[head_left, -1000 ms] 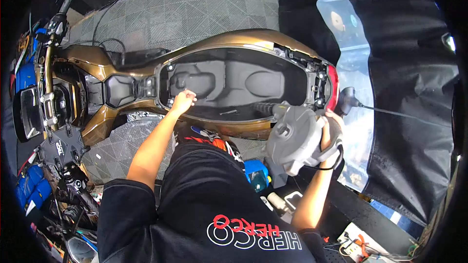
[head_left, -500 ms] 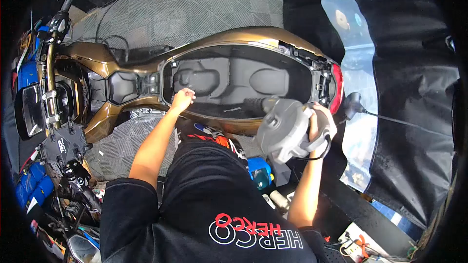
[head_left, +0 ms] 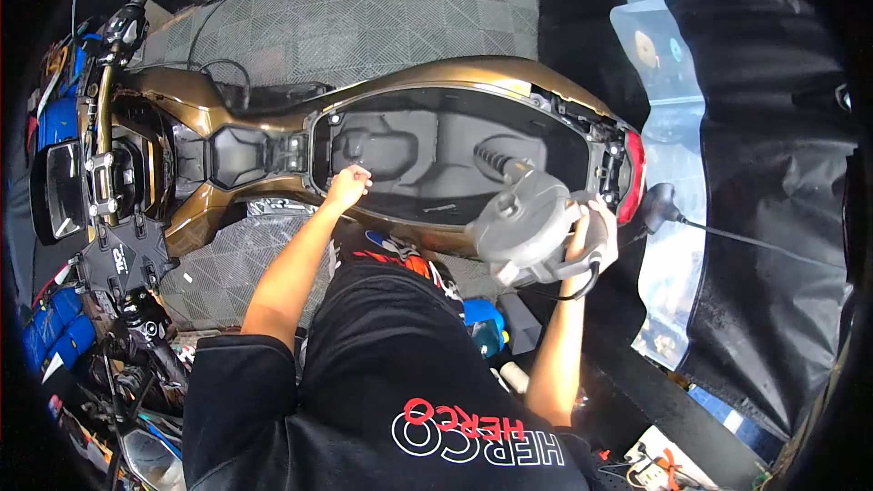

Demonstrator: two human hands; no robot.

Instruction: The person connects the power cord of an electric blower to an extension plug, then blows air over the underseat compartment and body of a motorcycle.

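Right hand: we keep our right hand [head_left: 596, 229] wrapped around the handle end of the grey machine, the fingers closed about it.
Grey machine: we hold the handheld grey machine [head_left: 523, 225] over the near rim, at the rear end of the storage well [head_left: 446, 147]; its black cord [head_left: 592, 280] loops below our wrist. We cannot tell whether it is running.
Ribbed nozzle: we have the black ribbed nozzle [head_left: 500, 162] over the oval recess at the rear of the well; whether it touches the lining, we cannot tell.
Left hand: we have our left hand [head_left: 348, 187] at the near front rim, its fingers loosely curled; we cannot tell whether it holds anything or presses on the rim.
What has shifted: a second ago our nozzle pointed forward along the near wall; now it angles farther in, and the machine sits farther from the red tail light [head_left: 635, 177]. Our left hand stays about where it was.
What that means: we judge the work now centres on the rear recess rather than the near edge.
Gold bodywork: we see the gold side panel [head_left: 436, 72] curving along the well's far side.
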